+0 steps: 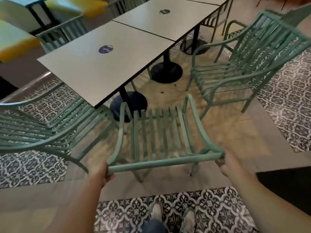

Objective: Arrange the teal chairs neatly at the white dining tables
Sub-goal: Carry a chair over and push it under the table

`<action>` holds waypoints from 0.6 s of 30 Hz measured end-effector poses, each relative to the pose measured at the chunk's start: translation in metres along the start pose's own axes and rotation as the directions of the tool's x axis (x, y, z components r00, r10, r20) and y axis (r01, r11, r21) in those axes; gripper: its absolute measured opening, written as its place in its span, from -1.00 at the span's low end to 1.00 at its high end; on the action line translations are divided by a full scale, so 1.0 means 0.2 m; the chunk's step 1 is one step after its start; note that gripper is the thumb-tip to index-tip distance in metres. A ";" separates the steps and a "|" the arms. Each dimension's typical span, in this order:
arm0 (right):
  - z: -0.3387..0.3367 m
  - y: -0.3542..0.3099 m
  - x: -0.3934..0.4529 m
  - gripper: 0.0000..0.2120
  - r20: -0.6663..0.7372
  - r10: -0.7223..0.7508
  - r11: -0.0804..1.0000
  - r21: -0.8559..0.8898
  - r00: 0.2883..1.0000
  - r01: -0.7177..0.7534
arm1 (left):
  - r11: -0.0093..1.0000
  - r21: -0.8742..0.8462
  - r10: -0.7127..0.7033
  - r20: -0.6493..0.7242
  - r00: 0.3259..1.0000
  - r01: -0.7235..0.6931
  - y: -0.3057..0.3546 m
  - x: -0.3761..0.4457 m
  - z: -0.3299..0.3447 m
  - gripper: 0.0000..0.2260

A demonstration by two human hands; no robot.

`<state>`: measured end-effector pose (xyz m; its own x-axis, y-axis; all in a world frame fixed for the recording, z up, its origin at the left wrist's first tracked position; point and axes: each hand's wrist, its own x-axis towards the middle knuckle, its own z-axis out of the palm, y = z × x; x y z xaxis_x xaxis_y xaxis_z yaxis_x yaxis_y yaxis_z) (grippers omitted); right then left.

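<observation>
A teal slatted chair (161,135) stands right in front of me, its seat facing the near corner of the white table (94,69). My left hand (101,172) grips the left end of its top back rail. My right hand (227,163) grips the right end of the same rail. A second teal chair (239,68) stands to the right, angled toward the table's side. A third teal chair (38,125) sits at the left, beside the table's near end. A second white table (161,22) adjoins the first farther back.
Black round pedestal bases (166,73) stand under the tables. More teal chairs (64,32) line the far side, with yellow bench seats (15,44) behind them. Patterned tile floor (286,98) surrounds a tan strip. My shoes (171,217) are at the bottom.
</observation>
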<state>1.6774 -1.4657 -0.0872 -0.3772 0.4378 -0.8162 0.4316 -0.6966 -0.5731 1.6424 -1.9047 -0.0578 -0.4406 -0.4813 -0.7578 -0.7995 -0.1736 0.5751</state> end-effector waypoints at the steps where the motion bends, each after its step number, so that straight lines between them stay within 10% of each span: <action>1: 0.01 -0.01 0.04 -0.88 -0.017 0.011 1.000 0.024 1.000 -0.011 | 0.993 -0.102 -0.059 0.047 0.997 0.063 -0.02 0.01 -0.01 -0.75; 5: 0.02 -0.02 0.14 -0.67 -0.056 0.008 0.993 0.117 0.998 -0.002 | 0.936 -0.313 -0.119 0.157 0.980 0.164 -0.05 0.00 -0.02 -0.77; 18: 0.11 -0.46 0.20 -0.88 0.053 0.140 0.923 0.354 0.989 -0.150 | 0.835 -0.484 -0.197 0.184 0.963 0.264 -0.20 -0.15 0.28 -0.78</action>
<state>1.6044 -1.3962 -0.0662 -0.3556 0.3051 -0.8835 0.1649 -0.9099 -0.3806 1.6650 -1.8356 -0.0748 -0.3418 -0.2708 -0.8999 -0.5860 -0.6872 0.4293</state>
